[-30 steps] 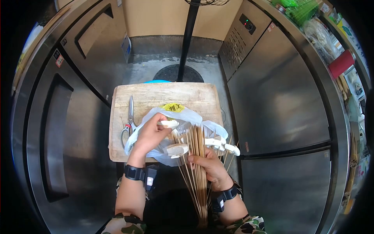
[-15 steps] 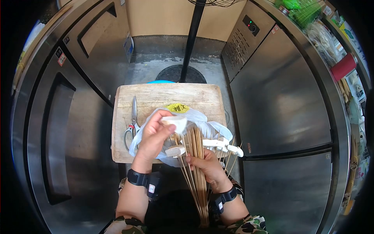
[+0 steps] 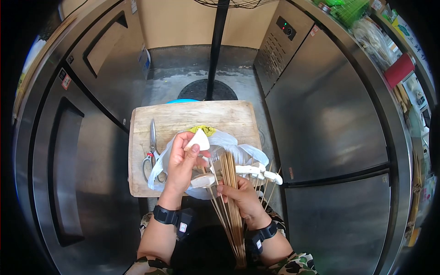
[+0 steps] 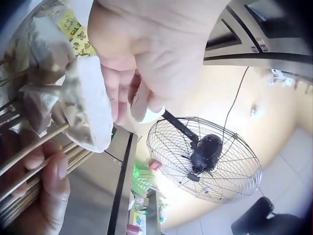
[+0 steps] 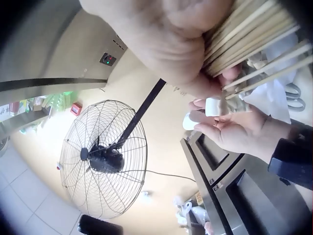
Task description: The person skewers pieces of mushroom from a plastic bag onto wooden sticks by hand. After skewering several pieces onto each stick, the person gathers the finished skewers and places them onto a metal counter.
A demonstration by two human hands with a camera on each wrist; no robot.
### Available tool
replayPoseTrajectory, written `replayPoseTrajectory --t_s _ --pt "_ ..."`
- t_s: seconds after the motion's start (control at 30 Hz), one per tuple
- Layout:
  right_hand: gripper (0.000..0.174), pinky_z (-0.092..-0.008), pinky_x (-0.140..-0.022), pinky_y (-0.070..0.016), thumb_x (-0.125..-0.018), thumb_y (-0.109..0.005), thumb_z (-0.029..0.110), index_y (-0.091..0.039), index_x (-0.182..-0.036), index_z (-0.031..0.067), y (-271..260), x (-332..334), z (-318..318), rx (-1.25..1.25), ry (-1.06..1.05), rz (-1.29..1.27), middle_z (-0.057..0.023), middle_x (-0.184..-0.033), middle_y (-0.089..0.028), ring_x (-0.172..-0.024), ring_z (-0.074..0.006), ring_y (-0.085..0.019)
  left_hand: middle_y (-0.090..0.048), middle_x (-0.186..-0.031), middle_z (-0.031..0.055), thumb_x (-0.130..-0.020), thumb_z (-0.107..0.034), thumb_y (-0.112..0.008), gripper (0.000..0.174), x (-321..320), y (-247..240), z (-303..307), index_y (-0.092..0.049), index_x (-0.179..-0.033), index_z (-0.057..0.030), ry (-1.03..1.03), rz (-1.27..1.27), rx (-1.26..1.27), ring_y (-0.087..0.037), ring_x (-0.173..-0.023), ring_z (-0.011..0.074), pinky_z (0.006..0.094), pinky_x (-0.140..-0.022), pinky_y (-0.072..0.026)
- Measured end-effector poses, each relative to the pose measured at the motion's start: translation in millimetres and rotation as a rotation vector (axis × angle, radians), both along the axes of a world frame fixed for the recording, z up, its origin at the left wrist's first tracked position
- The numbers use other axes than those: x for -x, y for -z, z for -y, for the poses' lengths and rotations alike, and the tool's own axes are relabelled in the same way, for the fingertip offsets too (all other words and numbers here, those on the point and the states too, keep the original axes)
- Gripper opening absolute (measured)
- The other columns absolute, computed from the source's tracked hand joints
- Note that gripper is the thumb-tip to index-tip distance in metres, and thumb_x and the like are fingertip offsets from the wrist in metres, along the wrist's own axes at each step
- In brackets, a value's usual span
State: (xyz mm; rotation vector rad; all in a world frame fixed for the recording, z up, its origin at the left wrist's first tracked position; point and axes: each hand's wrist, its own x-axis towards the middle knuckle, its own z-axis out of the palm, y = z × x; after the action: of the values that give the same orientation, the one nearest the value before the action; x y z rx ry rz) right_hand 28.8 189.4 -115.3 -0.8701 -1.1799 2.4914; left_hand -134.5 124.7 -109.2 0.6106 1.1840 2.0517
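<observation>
My left hand [image 3: 181, 160] pinches a white wedge-shaped food slice [image 3: 199, 141] between thumb and fingers, its pointed end up, above the plastic bag [image 3: 158, 176]. My right hand [image 3: 245, 199] grips a thick bundle of thin wooden skewers [image 3: 231, 172], thumb across the front. To the left of the bundle, a pale thick slice [image 3: 203, 180] is stuck on a skewer. More white slices [image 3: 256, 171] sit on skewers beyond the right hand's fingers. In the left wrist view, a threaded slice [image 4: 90, 105] shows close up, with a skewer meeting its lower edge.
Beneath the bag lies a wooden board [image 3: 183, 111], with scissors [image 3: 152, 142] on its left side. Steel cabinets [image 3: 321, 114] stand on both sides. A black fan pole [image 3: 214, 55] rises from a round base behind the board.
My left hand has raised the slice from lying nearly flat and turned it so its broad face shows. My right hand keeps its grip on the skewers.
</observation>
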Motion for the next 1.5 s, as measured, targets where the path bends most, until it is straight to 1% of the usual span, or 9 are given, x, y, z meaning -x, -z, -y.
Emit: replayPoseTrajectory --t_s 0.17,0.47,0.57,0.67,0.77,0.97,1.07,1.27,1.5 --pt "0.013 -0.0182 -0.055 -0.0426 -0.082 -0.066 0.005 -0.062 -0.093 0.0011 -1.5 -2.4 0.8 -0.026 -0.001 -0.015 -0.0039 -0.076 -0.062 -0.059 -0.0072 -0.054 -0.057 -0.097 0.0033 -0.092 -0.017 -0.056 0.026 3.0 -1.3 1.3 -0.044 -0.113 -0.0071 -0.019 -0.136 0.088 -0.053 -0.072 0.0055 0.0152 -0.051 -0.0398" --pt "0.011 -0.0194 -0.055 -0.0422 -0.081 -0.066 0.004 -0.061 -0.091 0.002 -9.1 -2.8 0.6 -0.003 -0.025 -0.024 -0.0026 -0.073 -0.06 -0.058 -0.0076 -0.052 -0.057 -0.099 0.0019 -0.087 -0.011 -0.062 0.03 9.2 3.7 7.9 -0.048 -0.114 -0.0056 0.044 -0.078 0.064 -0.051 -0.07 0.0036 0.015 -0.051 -0.0389" --pt "0.011 -0.0195 -0.055 -0.0423 -0.081 -0.066 0.004 -0.061 -0.091 0.002 -9.2 -4.3 0.9 -0.004 -0.03 -0.053 -0.0026 -0.073 -0.059 -0.058 -0.0078 -0.052 -0.06 -0.096 0.0009 -0.085 -0.008 -0.064 0.037 6.8 -4.4 12.9 -0.052 -0.119 -0.0042 0.09 -0.118 0.16 -0.051 -0.066 0.0023 0.0153 -0.051 -0.0392" --pt "0.011 -0.0194 -0.055 -0.0422 -0.081 -0.067 0.004 -0.061 -0.09 0.002 -7.8 -3.5 2.0 -0.007 -0.033 -0.056 -0.0024 -0.073 -0.059 -0.058 -0.0079 -0.052 -0.06 -0.103 0.0025 -0.083 -0.004 -0.065 0.042 5.6 -6.7 17.3 -0.054 -0.123 -0.0056 0.179 -0.116 0.264 -0.052 -0.067 0.0026 0.0152 -0.053 -0.0417" --pt "0.01 -0.0194 -0.055 -0.0421 -0.081 -0.067 0.004 -0.061 -0.089 0.0021 -8.2 -2.7 2.2 -0.016 -0.037 -0.055 -0.0022 -0.073 -0.059 -0.058 -0.0078 -0.052 -0.062 -0.099 0.0022 -0.083 -0.006 -0.066 0.04 4.5 -2.2 17.0 -0.056 -0.122 -0.0069 0.163 -0.185 0.235 -0.052 -0.066 0.0021 0.0154 -0.052 -0.0415" --pt "0.009 -0.0195 -0.055 -0.0418 -0.082 -0.066 0.004 -0.061 -0.089 0.002 -9.5 -2.2 2.1 -0.024 -0.03 -0.037 -0.0024 -0.073 -0.059 -0.058 -0.0076 -0.051 -0.062 -0.097 0.0013 -0.083 -0.007 -0.067 0.035 3.0 -5.0 18.1 -0.059 -0.117 -0.0057 0.139 -0.068 0.236 -0.052 -0.067 0.002 0.0154 -0.051 -0.0415" --pt "0.009 -0.0195 -0.055 -0.0418 -0.082 -0.065 0.004 -0.061 -0.089 0.0018 -9.5 -2.4 1.4 -0.021 -0.036 -0.032 -0.0029 -0.073 -0.059 -0.057 -0.0076 -0.051 -0.061 -0.101 0.0032 -0.082 -0.002 -0.066 0.032 1.8 -4.7 18.3 -0.059 -0.113 -0.0036 0.105 -0.1 0.195 -0.056 -0.071 0.0042 0.0164 -0.055 -0.0462" --pt "0.009 -0.0197 -0.055 -0.0421 -0.081 -0.065 0.003 -0.061 -0.089 0.0015 -7.6 -5.9 -3.1 0.034 -0.044 -0.053 -0.0042 -0.072 -0.06 -0.057 -0.0082 -0.052 -0.059 -0.104 0.0087 -0.076 0.011 -0.064 0.031 -1.9 -7.9 13.9 -0.062 -0.105 0.0005 0.068 -0.366 0.069 -0.061 -0.092 0.013 0.0208 -0.07 -0.0531" --pt "0.008 -0.0197 -0.055 -0.0421 -0.08 -0.063 0.002 -0.061 -0.088 0.0015 -9.4 -9.0 -4.9 0.035 -0.038 -0.055 -0.0046 -0.073 -0.061 -0.057 -0.0083 -0.053 -0.061 -0.102 0.0083 -0.072 0.011 -0.066 0.031 -0.2 -12.7 17.6 -0.065 -0.1 -0.0018 0.181 -0.55 0.115 -0.061 -0.091 0.0145 0.0221 -0.069 -0.0518"
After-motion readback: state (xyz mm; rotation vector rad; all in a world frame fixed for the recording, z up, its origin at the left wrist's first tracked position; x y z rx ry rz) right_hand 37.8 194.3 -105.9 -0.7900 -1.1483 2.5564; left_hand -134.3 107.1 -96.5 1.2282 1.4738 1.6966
